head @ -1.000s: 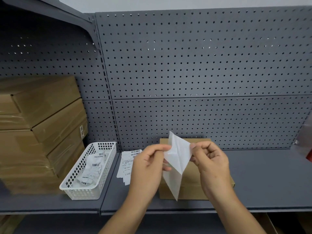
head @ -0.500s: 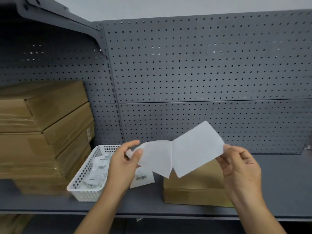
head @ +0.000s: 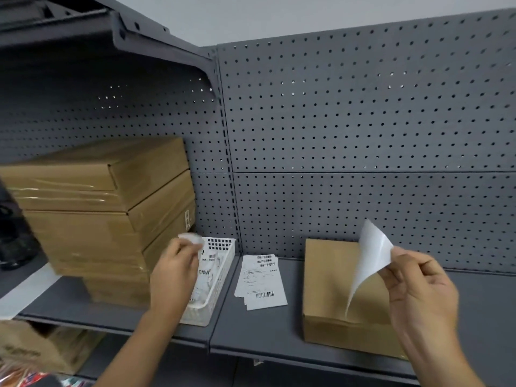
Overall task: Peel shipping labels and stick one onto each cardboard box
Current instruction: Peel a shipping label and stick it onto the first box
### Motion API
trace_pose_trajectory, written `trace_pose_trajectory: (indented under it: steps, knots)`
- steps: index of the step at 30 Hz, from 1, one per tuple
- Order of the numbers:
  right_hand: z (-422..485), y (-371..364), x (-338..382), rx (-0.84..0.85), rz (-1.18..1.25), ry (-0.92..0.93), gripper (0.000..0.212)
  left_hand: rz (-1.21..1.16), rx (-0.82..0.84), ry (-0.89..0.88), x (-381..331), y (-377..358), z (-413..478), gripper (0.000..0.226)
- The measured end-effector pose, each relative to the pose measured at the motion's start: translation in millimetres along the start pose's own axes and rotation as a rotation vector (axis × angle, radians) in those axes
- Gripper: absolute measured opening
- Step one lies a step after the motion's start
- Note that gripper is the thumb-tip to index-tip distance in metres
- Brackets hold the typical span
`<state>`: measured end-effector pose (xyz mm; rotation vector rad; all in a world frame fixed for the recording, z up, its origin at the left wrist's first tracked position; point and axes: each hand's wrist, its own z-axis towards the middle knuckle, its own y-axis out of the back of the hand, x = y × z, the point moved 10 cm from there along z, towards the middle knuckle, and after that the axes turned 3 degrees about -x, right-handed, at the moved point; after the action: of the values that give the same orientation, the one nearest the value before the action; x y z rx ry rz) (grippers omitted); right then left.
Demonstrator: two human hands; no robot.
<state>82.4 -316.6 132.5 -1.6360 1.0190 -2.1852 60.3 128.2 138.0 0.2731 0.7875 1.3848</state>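
My right hand pinches a white peeled label by its upper right corner; the sheet hangs curled above a flat cardboard box on the grey shelf. My left hand holds a crumpled white backing paper over the white plastic basket, which holds several crumpled backings with barcodes. A small pile of unpeeled shipping labels lies on the shelf between basket and box.
A stack of taped cardboard boxes stands at the left on the grey shelf. Perforated grey panel forms the back wall. A lower shelf holds another brown box. A dark object sits at far left.
The label and its backing have come fully apart. My left hand carried the backing left to the basket, crumpling it; my right hand keeps the label over the box. The view swung left.
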Motion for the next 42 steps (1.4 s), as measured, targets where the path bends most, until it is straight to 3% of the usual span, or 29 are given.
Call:
trace_pose_trajectory:
  steps: [2,4,6,9,14,16,20,23,26,28,30,33,36,42]
  knots:
    - [0,-2,-1,0.000,0.001,-0.002,0.038,0.110,0.302,0.059,21,-46,-12,0.016]
    - [1,-3,-1,-0.003,0.001,0.003,0.035,0.197,0.570,0.171,45,-81,-30,0.036]
    - [2,-2,-1,-0.010,-0.002,0.008,0.030,0.192,0.726,0.271,62,-97,-39,0.050]
    - [2,0,-1,-0.021,-0.010,0.012,0.026,0.233,0.916,0.229,64,-112,-43,0.031]
    - [-2,-2,-3,0.002,-0.016,0.006,0.020,0.474,1.050,0.084,53,-116,-39,0.020]
    - [-4,-1,-5,0.011,-0.037,0.004,0.017,0.473,1.000,0.088,47,-106,-27,0.011]
    - [-2,-1,-3,0.052,-0.106,0.015,0.016,0.176,0.783,0.303,47,-73,-1,0.011]
    - [1,-2,0,0.105,-0.182,0.031,0.013,0.019,0.694,0.232,5,-52,5,0.009]
    - [4,-10,10,0.202,-0.294,0.066,0.010,-0.446,0.553,0.207,-88,-23,6,0.005]
    - [5,-18,20,0.272,-0.361,0.090,0.010,-0.772,0.665,0.355,-142,-26,-12,0.018]
    - [2,-29,32,0.365,-0.437,0.126,0.011,-1.050,0.894,0.577,-184,-48,-42,0.043]
    - [-13,-50,47,0.526,-0.510,0.166,0.010,-1.305,1.141,0.827,-225,-73,-76,0.074]
    - [-31,-61,52,0.664,-0.618,0.209,0.005,-1.427,1.188,0.981,-238,-86,-85,0.089]
    - [-57,-57,37,0.960,-0.982,0.367,0.018,-1.501,1.211,0.976,-238,-84,-73,0.091]
